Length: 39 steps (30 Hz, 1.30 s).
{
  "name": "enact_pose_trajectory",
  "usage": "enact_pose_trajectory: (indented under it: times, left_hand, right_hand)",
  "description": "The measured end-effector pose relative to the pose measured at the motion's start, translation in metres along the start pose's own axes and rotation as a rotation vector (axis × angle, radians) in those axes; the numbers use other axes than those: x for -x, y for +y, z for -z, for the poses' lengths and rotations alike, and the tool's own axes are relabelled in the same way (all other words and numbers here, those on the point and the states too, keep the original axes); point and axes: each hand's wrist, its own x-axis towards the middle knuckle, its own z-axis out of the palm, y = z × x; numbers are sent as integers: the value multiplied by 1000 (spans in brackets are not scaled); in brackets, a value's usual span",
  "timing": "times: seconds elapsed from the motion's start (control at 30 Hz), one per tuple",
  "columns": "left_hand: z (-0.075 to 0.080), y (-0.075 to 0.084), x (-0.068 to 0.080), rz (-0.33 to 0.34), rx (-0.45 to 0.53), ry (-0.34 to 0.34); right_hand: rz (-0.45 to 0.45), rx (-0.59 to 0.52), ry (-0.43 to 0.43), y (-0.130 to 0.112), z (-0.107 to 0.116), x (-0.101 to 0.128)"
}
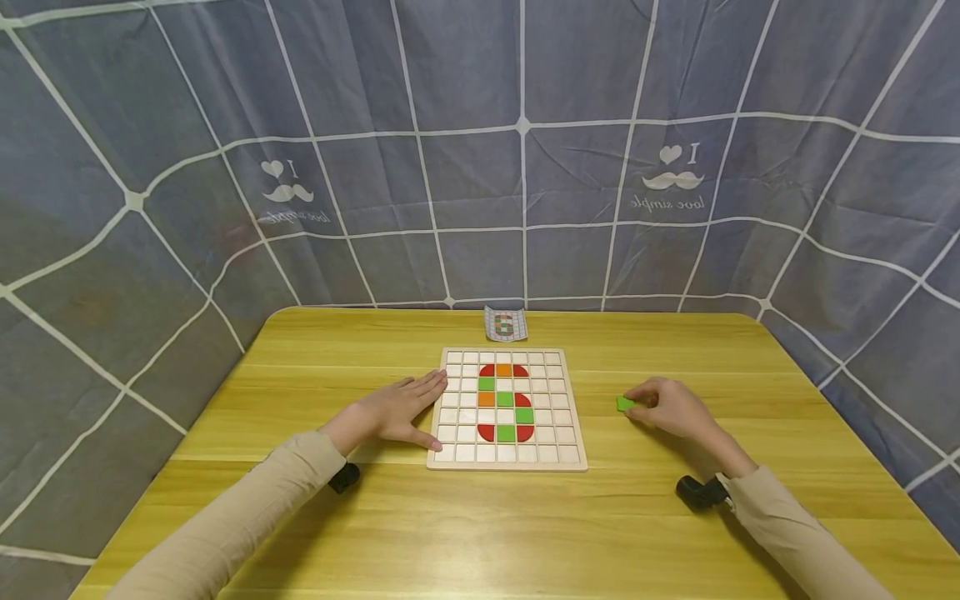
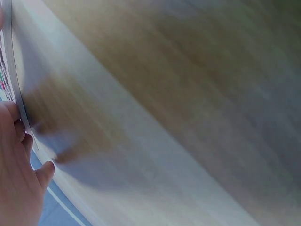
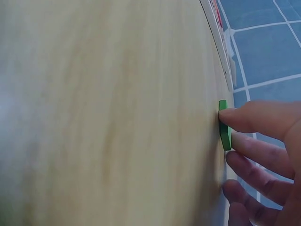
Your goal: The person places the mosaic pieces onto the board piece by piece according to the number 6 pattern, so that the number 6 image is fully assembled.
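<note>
A pale wooden grid board [image 1: 551, 429] lies on the table, with red, orange and green tiles set in its middle cells in an S-like shape. My left hand [image 1: 397, 410] rests at the board's left edge, fingers spread and touching the rim; part of it shows in the left wrist view. To the right of the board, my right hand [image 1: 675, 408] pinches a small green square tile [image 1: 624, 404] between thumb and fingers. In the right wrist view the green tile [image 3: 225, 129] appears edge-on, close to the tabletop; whether it touches the wood I cannot tell.
A small pattern card [image 1: 506, 324] with a similar coloured shape lies behind the board, near the table's far edge. The yellow wooden table [image 1: 465, 533] is enclosed by a grey-blue curtain [image 1: 480, 183] with white grid lines. Black straps or cameras sit at both wrists.
</note>
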Motion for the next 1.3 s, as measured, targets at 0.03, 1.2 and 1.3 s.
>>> enact_pose_trajectory:
  times: [0.03,1.2,1.3]
  left_hand:
    - [0,0,0,0,-1,0]
    - [-2,-2,-1,-4,-14,2]
    - [-2,-1,-1,2,-16,-2]
  right_hand:
    - [-4,5,2,-1,0,0]
    - [129,-14,42,-83,-22,-25]
    - [142,-30,31,-92,-26,-28]
